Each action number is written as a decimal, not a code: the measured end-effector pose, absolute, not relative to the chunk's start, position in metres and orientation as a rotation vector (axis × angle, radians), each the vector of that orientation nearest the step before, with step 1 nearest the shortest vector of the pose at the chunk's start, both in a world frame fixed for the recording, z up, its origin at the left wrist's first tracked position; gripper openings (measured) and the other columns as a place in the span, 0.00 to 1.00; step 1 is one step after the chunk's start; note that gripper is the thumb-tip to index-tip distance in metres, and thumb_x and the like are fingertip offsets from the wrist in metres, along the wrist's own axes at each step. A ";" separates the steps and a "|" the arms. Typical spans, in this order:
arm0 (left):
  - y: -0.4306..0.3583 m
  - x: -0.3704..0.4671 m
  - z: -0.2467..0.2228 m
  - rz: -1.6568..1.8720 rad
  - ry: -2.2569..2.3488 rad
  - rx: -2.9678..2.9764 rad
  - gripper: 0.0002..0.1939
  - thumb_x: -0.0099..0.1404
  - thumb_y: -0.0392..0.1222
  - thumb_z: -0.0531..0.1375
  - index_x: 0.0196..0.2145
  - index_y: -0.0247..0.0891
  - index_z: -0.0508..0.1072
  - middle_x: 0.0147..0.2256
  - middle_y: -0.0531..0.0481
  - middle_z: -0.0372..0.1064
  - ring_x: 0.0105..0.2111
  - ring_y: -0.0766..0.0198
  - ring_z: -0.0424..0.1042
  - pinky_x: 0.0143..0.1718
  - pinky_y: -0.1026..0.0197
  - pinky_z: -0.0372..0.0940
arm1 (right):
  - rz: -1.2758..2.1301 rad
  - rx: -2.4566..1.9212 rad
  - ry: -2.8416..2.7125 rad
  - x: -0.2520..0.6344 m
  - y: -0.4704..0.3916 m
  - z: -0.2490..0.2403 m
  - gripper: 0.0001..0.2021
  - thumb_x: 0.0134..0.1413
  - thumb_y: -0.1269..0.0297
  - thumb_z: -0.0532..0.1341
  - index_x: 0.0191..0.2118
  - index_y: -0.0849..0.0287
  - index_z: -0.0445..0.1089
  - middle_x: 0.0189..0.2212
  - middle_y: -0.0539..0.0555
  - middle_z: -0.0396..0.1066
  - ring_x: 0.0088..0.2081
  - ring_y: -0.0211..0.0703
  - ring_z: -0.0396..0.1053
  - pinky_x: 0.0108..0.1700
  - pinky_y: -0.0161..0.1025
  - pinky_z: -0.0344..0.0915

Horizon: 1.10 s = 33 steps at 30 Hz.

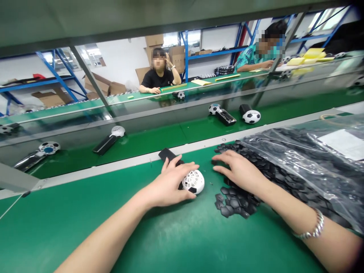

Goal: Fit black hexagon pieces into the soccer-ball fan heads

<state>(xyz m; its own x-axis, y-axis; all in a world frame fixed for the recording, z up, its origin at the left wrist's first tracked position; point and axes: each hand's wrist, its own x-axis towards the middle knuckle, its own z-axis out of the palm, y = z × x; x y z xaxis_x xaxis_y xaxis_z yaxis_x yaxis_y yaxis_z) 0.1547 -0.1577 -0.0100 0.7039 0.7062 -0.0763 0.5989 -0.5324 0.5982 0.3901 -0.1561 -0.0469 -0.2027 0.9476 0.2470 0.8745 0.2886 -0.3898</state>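
My left hand rests over a white soccer-ball-patterned device on the green table, its fingers round the ball end. The ball has open lattice gaps and a black patch near the bottom; its black handle sticks out beyond my fingers. On the right, my right hand reaches into a heap of small black pieces, thumb and fingers apart, with fingertips at the heap's left edge. Whether a piece lies between them is hard to see. A smaller cluster of black pieces lies just below that hand.
A clear plastic bag covers part of the heap. Beyond the metal rail, a green conveyor carries several ball-headed devices. Two people sit across it, one in black, near shelves and cardboard boxes.
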 end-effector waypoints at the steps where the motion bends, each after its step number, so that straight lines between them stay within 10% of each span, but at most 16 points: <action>1: -0.161 0.156 -0.010 0.218 1.017 2.253 0.37 0.52 0.48 0.63 0.57 0.48 0.55 0.61 0.47 0.48 0.62 0.45 0.31 0.57 0.35 0.34 | 0.186 -1.646 -2.180 0.393 -0.155 -0.049 0.10 0.55 0.65 0.56 0.40 0.59 0.71 0.38 0.57 0.68 0.41 0.49 0.67 0.44 0.44 0.63; 12: -0.161 0.160 -0.020 0.344 0.973 2.067 0.31 0.46 0.36 0.65 0.49 0.47 0.65 0.64 0.46 0.27 0.63 0.48 0.26 0.59 0.42 0.40 | 0.035 -1.573 -2.403 0.387 -0.154 -0.052 0.09 0.56 0.72 0.53 0.29 0.60 0.69 0.29 0.55 0.69 0.34 0.47 0.67 0.36 0.41 0.65; 18: -0.160 0.160 -0.028 0.475 0.918 2.091 0.27 0.47 0.35 0.64 0.47 0.44 0.66 0.62 0.42 0.42 0.63 0.49 0.34 0.59 0.43 0.39 | -0.286 -1.590 -2.422 0.379 -0.160 -0.061 0.12 0.49 0.79 0.52 0.36 0.65 0.69 0.30 0.61 0.69 0.35 0.54 0.67 0.36 0.47 0.66; 33: -0.150 0.152 -0.026 0.474 0.736 2.091 0.39 0.48 0.29 0.60 0.57 0.41 0.53 0.56 0.44 0.51 0.57 0.57 0.52 0.59 0.53 0.47 | 0.839 -1.211 -1.994 0.355 -0.196 -0.025 0.06 0.55 0.66 0.56 0.30 0.55 0.69 0.31 0.51 0.69 0.34 0.42 0.67 0.37 0.37 0.63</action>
